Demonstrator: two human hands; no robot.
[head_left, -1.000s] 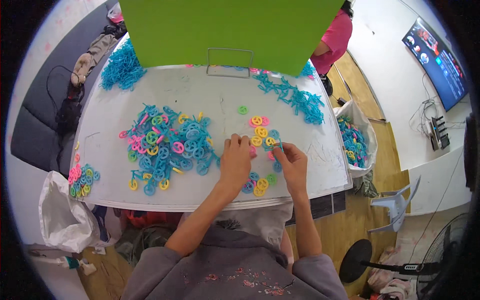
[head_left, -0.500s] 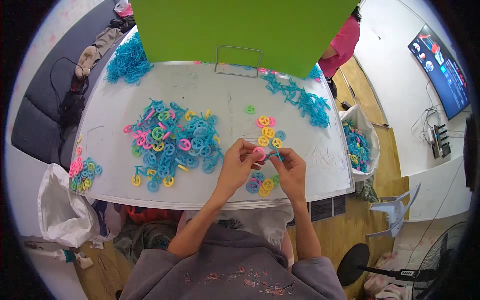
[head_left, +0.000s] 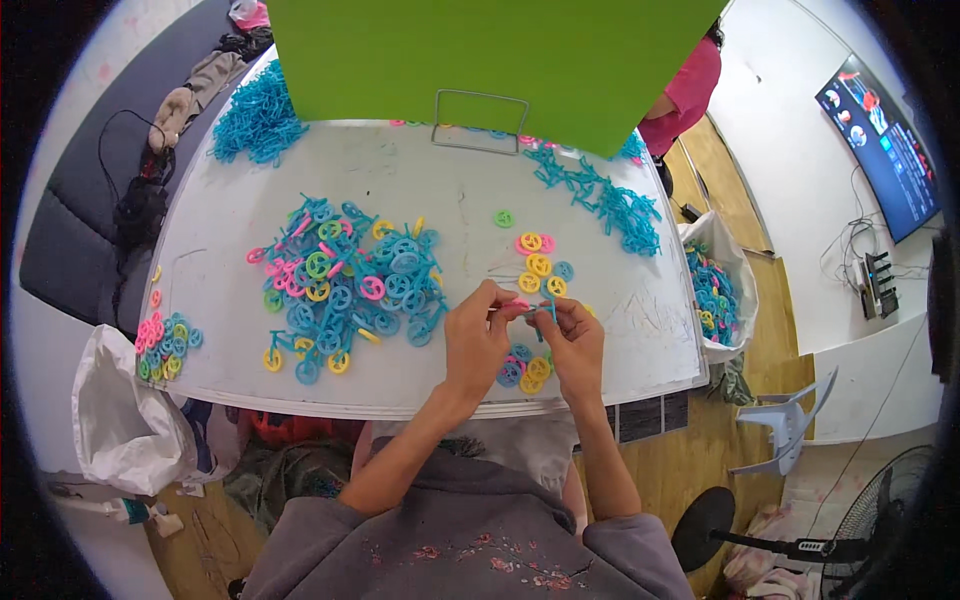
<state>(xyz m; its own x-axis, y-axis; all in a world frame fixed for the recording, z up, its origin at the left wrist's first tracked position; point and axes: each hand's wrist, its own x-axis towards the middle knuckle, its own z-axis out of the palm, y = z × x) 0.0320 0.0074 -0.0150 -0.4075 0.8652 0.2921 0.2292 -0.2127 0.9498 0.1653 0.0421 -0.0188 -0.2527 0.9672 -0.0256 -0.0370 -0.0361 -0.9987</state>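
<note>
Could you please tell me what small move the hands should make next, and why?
Perhaps press the pink wheel against the teal piece: the left hand pinches the wheel, the right hand the piece, close together, though whether they are joined is hidden.

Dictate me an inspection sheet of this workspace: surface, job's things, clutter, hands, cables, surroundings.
Surface: white table, marked with dark scuffs and scribbles.
Job's things: mixed pile of teal pieces and colored wheels, left of center; loose wheels to its right; teal heap at the far left.
Clutter: clothing along the dark sofa.
Hands: left hand pinches a pink wheel; right hand pinches a teal piece; whether these parts touch, can't tell.
Cables: tangled cords below the wall screen.
Surroundings: green panel at the table's far side; person in pink beyond it; fan at lower right.
</note>
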